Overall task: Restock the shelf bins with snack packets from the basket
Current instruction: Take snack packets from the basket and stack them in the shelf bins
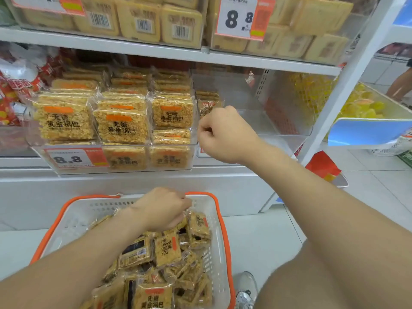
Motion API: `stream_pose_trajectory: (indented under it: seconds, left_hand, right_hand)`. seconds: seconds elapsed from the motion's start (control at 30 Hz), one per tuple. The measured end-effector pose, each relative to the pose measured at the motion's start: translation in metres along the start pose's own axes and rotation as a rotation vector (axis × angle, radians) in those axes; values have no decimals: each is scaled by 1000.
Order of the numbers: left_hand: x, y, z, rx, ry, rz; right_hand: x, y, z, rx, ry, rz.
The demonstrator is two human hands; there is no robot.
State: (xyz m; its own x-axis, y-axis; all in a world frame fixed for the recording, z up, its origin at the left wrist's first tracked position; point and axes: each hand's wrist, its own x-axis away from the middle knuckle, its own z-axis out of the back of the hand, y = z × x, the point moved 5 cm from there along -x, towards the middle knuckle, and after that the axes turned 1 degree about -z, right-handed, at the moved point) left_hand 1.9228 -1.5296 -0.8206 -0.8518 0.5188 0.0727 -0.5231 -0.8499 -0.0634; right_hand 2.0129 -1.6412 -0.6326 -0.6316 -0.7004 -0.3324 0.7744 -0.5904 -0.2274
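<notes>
Golden snack packet (pixel 167 246) gripped by curled left hand (pixel 161 208); right hand (pixel 225 134) fisted.

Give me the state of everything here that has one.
basket, heaped with snack packets.
left bin, full.
right bin, nearly empty; few packets at its back left.
left hand, curled down among the basket's packets; grip hidden.
right hand, curled at the right bin's front; hold unclear.

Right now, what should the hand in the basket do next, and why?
Probably lift the left hand, its grip closed on golden snack packets in the white orange-rimmed plastic basket, up to the right-hand clear plastic bin. That one looks nearly empty, while the left-hand bin is full.
</notes>
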Motion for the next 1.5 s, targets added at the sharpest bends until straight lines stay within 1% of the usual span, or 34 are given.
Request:
stream_pose_trajectory:
  seconds: [0.07, 0.2, 0.3, 0.37, 0.4, 0.47, 0.53, 0.63, 0.7, 0.8, 0.93, 1.0, 1.1, 1.17, 1.23, 1.3, 1.43, 1.5]
  left_hand:
    - [4, 1, -19, 51, -173, 64]
    - [13, 8, -61, 148, -431, 156]
    - [23, 20, -92, 215, -570, 162]
    - [29, 31, -107, 232, -649, 115]
    - [32, 37, -114, 225, -692, 88]
    - [36, 50, -124, 181, -741, 49]
    - [35, 60, -123, 128, -734, 38]
    - [31, 66, -117, 110, -667, 22]
    - [29, 60, -120, 164, -609, 38]
    - [30, 43, -119, 317, -533, 103]
    - [20, 18, -89, 573, -373, 252]
    - [14, 8, -69, 687, -235, 327]
    - [6, 1, -33, 814, 22, 401]
    - [2, 3, -8, 890, 156, 407]
    - [0, 8, 16, 887, 239, 404]
    - [1, 14, 37, 823, 304, 413]
    - [8, 20, 67, 653, 429, 446]
    - [12, 21, 77, 560, 474, 411]
  right_hand:
    - [13, -16, -21, 6, -232, 23]
    - [41, -25, -73, 143, -640, -9]
    - [56, -28, -92, 213, -847, -23]
    - [61, -30, -96, 245, -944, -18]
    - [62, -32, -96, 247, -965, -13]
    - [61, -33, -95, 237, -972, -6]
    - [56, -32, -94, 230, -956, -6]
    - [50, -31, -95, 229, -948, 0]
    - [48, -31, -94, 248, -949, 10]
    - [46, -31, -93, 269, -952, 5]
    - [43, -31, -87, 262, -919, -15]
    - [42, -26, -86, 264, -922, -55]
    - [41, -15, -81, 270, -912, -136]
    - [43, -9, -76, 178, -912, -195]
    - [45, -5, -71, -18, -916, -294]
    - [47, -1, -67, -196, -890, -383]
    - [50, 9, -59, -351, -840, -433]
    - [50, 9, -51, -411, -808, -428]
